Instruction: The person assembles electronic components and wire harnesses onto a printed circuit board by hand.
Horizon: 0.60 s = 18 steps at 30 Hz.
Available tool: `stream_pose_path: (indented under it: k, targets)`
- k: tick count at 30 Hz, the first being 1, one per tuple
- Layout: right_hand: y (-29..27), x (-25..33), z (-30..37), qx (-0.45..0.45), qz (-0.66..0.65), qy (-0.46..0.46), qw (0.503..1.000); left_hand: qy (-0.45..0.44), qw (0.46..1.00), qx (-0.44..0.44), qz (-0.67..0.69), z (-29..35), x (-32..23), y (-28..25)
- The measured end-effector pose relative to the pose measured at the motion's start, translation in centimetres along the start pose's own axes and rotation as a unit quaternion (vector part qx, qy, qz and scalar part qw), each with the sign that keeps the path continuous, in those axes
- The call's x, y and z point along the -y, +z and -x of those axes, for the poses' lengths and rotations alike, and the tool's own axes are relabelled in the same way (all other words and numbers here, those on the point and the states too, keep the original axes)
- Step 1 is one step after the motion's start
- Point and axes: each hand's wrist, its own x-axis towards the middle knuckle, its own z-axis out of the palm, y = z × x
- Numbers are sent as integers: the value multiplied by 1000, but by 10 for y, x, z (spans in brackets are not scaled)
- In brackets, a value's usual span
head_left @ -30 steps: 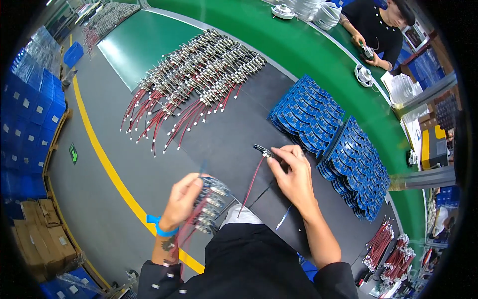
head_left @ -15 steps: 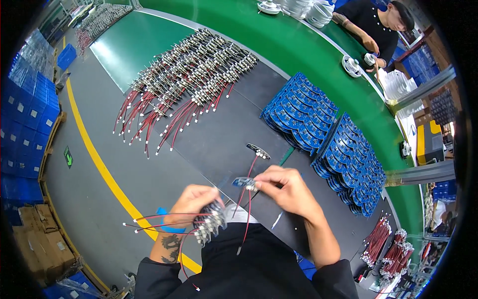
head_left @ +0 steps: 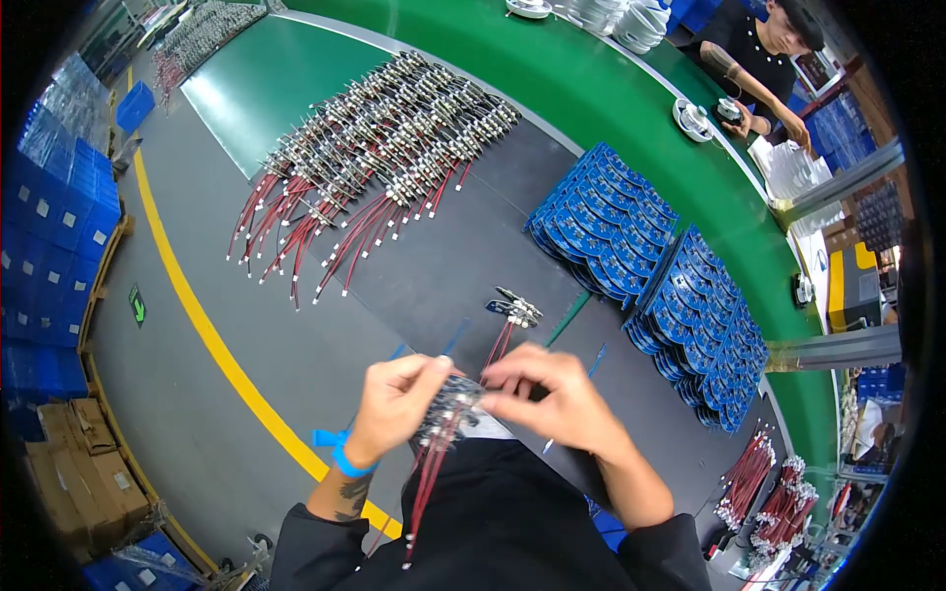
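Note:
My left hand (head_left: 396,406) is closed around a bunch of small curved circuit boards (head_left: 451,406), held low in front of my body. Their red and black wires hang down from it. At the bunch's right side is my right hand (head_left: 557,399), with thumb and forefinger curled in at the edge of a board; the fingertips are slightly blurred. A few more wired circuit boards (head_left: 514,309) lie together on the dark table just beyond my hands, their leads trailing toward me.
Rows of wired boards (head_left: 384,148) cover the table's far left. Stacked blue circuit boards (head_left: 606,222) stand at right, with red wire bundles (head_left: 747,473) nearer me. Across the green bench (head_left: 552,89), a co-worker (head_left: 754,69) handles white round parts. Blue crates (head_left: 59,236) are piled left.
The board in my right hand has been let go beside the one on the table. My right hand has come back to the bunch, and the left has turned it so the wires hang down.

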Motion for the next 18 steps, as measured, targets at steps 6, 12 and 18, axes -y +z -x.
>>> stream_pose_path:
  k: [6, 12, 18]
  targets:
    - [-4, -8, 14, -19, -136, 99, 985, 25, 997, 73, 9, -3, 8, 11]
    - [-4, -11, 7, 6, -175, 111, 978, -74, 983, 164, 44, 11, 24, -9]
    - [2, -20, 5, -66, -177, 129, 974, -115, 947, 155, 258, 14, 36, -29]
